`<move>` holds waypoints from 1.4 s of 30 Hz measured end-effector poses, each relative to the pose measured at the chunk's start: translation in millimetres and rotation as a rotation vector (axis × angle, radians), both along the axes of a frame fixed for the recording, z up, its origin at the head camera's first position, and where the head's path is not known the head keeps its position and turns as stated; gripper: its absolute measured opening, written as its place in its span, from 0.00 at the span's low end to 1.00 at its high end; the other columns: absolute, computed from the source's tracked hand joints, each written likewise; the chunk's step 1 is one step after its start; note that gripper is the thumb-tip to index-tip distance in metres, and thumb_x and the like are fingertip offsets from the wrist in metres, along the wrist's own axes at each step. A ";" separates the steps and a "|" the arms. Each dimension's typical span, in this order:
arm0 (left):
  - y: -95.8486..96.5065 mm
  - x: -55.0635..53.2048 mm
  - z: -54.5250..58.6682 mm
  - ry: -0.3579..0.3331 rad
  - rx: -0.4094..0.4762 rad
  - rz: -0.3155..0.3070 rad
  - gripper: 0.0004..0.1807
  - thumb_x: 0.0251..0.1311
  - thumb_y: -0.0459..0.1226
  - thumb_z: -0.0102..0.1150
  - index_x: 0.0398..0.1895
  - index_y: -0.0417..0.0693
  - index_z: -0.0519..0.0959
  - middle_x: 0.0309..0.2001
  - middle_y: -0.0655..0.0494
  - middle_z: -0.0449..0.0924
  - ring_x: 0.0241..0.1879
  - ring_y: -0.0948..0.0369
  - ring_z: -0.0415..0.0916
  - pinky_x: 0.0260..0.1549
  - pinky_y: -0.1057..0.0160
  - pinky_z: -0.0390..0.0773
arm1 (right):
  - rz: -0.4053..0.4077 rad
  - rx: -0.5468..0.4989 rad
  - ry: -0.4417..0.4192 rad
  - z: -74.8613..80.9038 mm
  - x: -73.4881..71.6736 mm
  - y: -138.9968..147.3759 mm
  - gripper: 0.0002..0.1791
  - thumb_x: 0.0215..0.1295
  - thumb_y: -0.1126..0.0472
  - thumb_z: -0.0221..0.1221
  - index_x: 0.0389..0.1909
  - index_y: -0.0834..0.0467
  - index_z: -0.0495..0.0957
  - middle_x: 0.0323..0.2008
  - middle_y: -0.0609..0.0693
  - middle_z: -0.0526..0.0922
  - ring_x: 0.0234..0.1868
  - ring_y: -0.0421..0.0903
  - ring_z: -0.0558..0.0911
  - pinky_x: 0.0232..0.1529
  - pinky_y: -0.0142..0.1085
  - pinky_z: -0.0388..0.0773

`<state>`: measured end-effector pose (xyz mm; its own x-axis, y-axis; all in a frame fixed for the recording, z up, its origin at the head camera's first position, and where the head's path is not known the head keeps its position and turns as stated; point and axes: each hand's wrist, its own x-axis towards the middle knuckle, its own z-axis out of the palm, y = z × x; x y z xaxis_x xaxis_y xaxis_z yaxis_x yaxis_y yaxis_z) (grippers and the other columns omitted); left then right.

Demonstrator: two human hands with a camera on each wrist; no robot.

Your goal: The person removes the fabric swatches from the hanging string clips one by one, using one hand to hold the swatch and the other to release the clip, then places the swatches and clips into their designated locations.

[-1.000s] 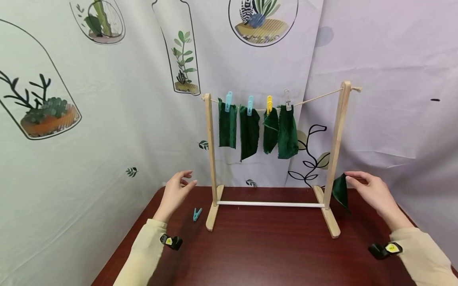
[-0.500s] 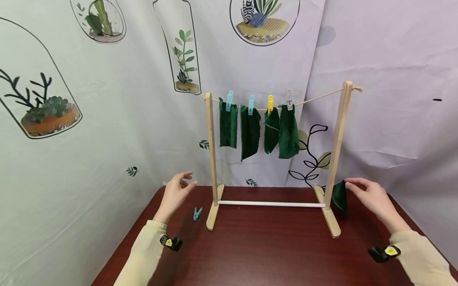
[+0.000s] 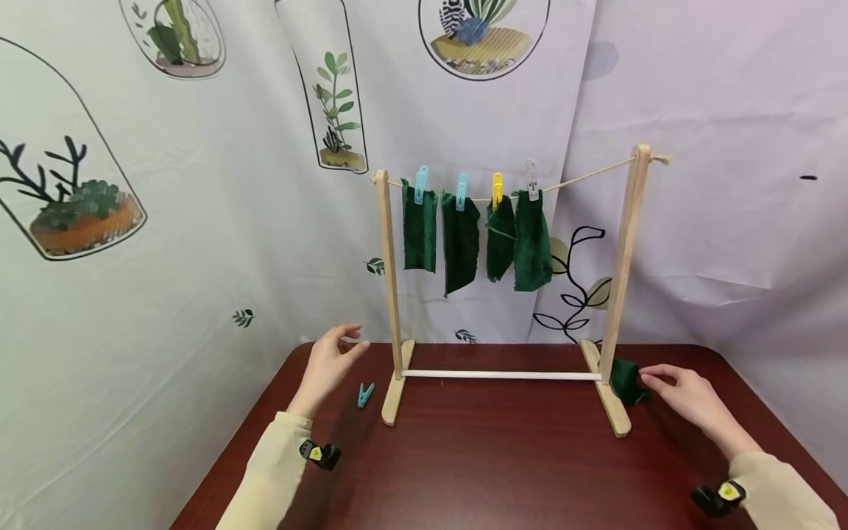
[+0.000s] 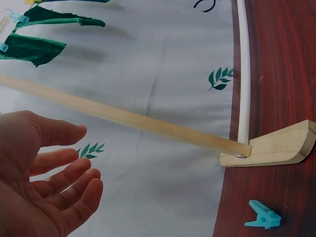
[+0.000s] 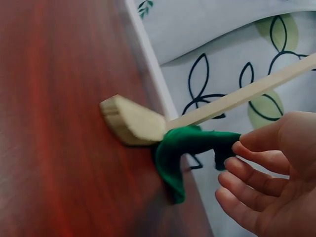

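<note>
My right hand [image 3: 689,397] pinches the edge of a green cloth [image 3: 626,382] between thumb and forefinger, low beside the right foot of a small wooden clothesline rack. In the right wrist view the cloth [image 5: 180,148] drapes from the fingertips down onto the tabletop by the rack's foot [image 5: 136,123]. My left hand [image 3: 329,370] hovers left of the rack, fingers loosely bent and holding nothing; the left wrist view shows its palm [image 4: 29,197] bare. A light-blue clothespin [image 3: 365,395] lies on the table between that hand and the rack's left foot [image 3: 397,386].
Several green cloths hang from the rope [image 3: 589,175], each under a clothespin: two blue, one yellow [image 3: 497,190], one clear [image 3: 532,181]. A white bar [image 3: 497,375] joins the rack's feet low down. Behind the dark red table [image 3: 503,456] hangs a plant-printed white backdrop [image 3: 218,221].
My right hand has lowered with the green cloth, which now bunches on the tabletop beside the rack instead of hanging. My left hand has barely shifted.
</note>
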<state>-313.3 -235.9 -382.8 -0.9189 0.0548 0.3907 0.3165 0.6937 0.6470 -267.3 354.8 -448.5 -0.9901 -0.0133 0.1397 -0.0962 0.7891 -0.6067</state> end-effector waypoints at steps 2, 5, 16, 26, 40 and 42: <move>0.8 -0.1 -0.9 -0.005 0.003 -0.002 0.24 0.68 0.41 0.64 0.64 0.43 0.77 0.53 0.42 0.79 0.46 0.50 0.80 0.41 0.50 0.81 | 0.008 0.005 -0.019 -3.4 2.7 1.4 0.25 0.78 0.50 0.53 0.57 0.69 0.79 0.56 0.75 0.76 0.54 0.75 0.74 0.44 0.61 0.75; 1.7 -0.5 -1.5 -0.008 0.002 0.000 0.23 0.67 0.41 0.64 0.63 0.43 0.77 0.52 0.43 0.80 0.46 0.50 0.80 0.41 0.50 0.81 | 0.022 0.024 -0.038 -7.6 6.6 3.2 0.24 0.77 0.50 0.54 0.55 0.68 0.80 0.55 0.74 0.78 0.55 0.76 0.74 0.45 0.62 0.75; 4.2 -0.1 -2.3 -0.005 -0.008 -0.006 0.22 0.67 0.40 0.65 0.61 0.42 0.79 0.50 0.44 0.80 0.46 0.49 0.81 0.40 0.50 0.81 | 0.115 0.061 -0.166 -14.6 20.0 6.9 0.19 0.75 0.51 0.57 0.48 0.64 0.84 0.44 0.61 0.84 0.46 0.60 0.81 0.42 0.52 0.78; 3.0 2.1 -2.6 -0.013 -0.016 -0.027 0.21 0.67 0.41 0.65 0.60 0.43 0.79 0.49 0.48 0.81 0.47 0.51 0.81 0.42 0.51 0.81 | 0.135 0.066 -0.037 11.1 35.9 8.4 0.17 0.76 0.53 0.56 0.50 0.62 0.84 0.35 0.50 0.86 0.34 0.39 0.81 0.34 0.40 0.76; 7.6 -2.4 -9.4 0.005 -0.003 -0.042 0.19 0.67 0.40 0.65 0.58 0.42 0.81 0.46 0.48 0.82 0.46 0.51 0.81 0.41 0.52 0.81 | 0.005 -0.042 0.276 64.3 22.5 -0.2 0.13 0.72 0.50 0.62 0.50 0.52 0.84 0.44 0.48 0.86 0.40 0.19 0.71 0.38 0.27 0.68; 7.8 -2.7 -8.6 0.005 -0.002 -0.041 0.19 0.67 0.41 0.65 0.58 0.43 0.81 0.45 0.49 0.82 0.45 0.52 0.81 0.40 0.52 0.80 | -0.005 -0.095 0.290 64.9 20.6 -0.8 0.13 0.70 0.51 0.63 0.49 0.54 0.82 0.40 0.40 0.85 0.38 0.20 0.74 0.38 0.24 0.68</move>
